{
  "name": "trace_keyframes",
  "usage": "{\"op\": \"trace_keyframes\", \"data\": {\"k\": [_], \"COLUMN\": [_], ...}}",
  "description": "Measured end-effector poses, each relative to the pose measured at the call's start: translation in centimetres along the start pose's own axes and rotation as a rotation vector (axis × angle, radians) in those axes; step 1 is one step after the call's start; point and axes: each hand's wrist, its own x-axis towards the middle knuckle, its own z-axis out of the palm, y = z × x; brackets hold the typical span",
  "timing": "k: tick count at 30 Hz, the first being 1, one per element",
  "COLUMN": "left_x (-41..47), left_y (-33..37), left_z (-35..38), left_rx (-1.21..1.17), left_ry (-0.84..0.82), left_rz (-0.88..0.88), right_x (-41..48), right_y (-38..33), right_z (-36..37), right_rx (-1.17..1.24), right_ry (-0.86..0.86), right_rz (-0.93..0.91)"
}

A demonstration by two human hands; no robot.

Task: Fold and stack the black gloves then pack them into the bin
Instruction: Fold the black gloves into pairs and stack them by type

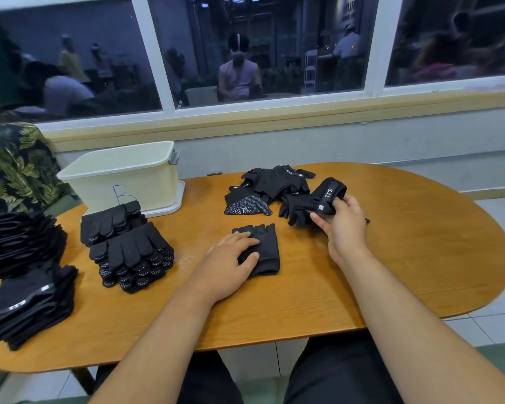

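Covering part of a folded glove (263,252), the left hand (231,258) lay flat, unclenched; at two o'clock, the right hand (343,223) gripped another glove (318,202), its fingers half hidden.

Your left hand (233,259) lies palm down with the fingers spread and flattened, pressing on a folded black glove (264,249), the forearm running bare and straight from the lower left of the view. Your right hand (343,221) is raised slightly and turned inward, fingers and thumb pinched closed on the cuff of a second black glove (318,204). Your right forearm, also bare, extends diagonally from the lower right corner, wrist bent gently toward the centre.
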Motion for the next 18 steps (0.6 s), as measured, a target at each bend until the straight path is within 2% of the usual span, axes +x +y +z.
{"op": "trace_keyframes", "data": {"k": [2,4,6,9,12,15,18], "left_x": [0.0,0.0,0.0,-0.2,-0.3,-0.3,-0.4], "left_y": [-0.1,-0.1,0.0,0.1,0.2,0.4,0.5], "left_z": [0.0,0.0,-0.1,-0.2,0.0,0.4,0.3], "left_rx": [-0.007,-0.015,-0.016,-0.014,0.045,0.163,0.179], "left_ry": [0.006,0.016,0.025,0.020,-0.044,-0.145,-0.158], "left_rz": [-0.003,-0.002,0.000,0.005,0.006,0.002,0.000], "right_x": [-0.4,-0.7,-1.2,-1.7,-1.9,-1.6,-1.2], "right_y": [0.1,0.4,0.7,0.7,0.6,0.4,-0.4], "right_z": [-0.2,-0.3,0.0,0.5,0.6,1.0,2.0], "right_rx": [-0.154,-0.382,-0.451,-0.386,-0.438,-0.526,-0.637], "right_ry": [-0.058,-0.119,-0.207,-0.329,-0.419,-0.407,-0.372], "right_rz": [-0.089,-0.272,-0.396,-0.384,-0.430,-0.476,-0.505]}}
